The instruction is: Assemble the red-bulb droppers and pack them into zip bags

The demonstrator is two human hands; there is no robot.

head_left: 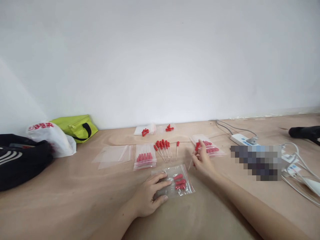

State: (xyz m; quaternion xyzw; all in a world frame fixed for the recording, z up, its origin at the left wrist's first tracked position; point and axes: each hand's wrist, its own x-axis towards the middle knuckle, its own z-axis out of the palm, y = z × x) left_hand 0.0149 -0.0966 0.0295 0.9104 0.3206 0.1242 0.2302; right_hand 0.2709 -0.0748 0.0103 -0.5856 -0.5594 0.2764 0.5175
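My left hand [153, 193] lies with fingers spread over the closed end of a clear zip-lock bag [188, 186]. Inside that bag are several droppers with red rubber bulbs [180, 182]. Pinched in the fingers of my right hand [203, 159] is a single dropper [197, 146], its red bulb up and thin stem slanting down to the left. Between the hands, a loose row of droppers [163, 148] lies on the table, with one dropper [177, 146] apart to the right. A bag of red-bulbed droppers [212, 150] sits just behind my right hand.
Flat clear bags [112, 155] and filled bags [145, 158] lie left of the loose droppers. Red bulbs [170, 127] rest on bags near the wall. A lime-green bag [75, 126], white plastic bag [52, 140] and black bag [22, 163] stand left; a power strip [242, 140] lies right.
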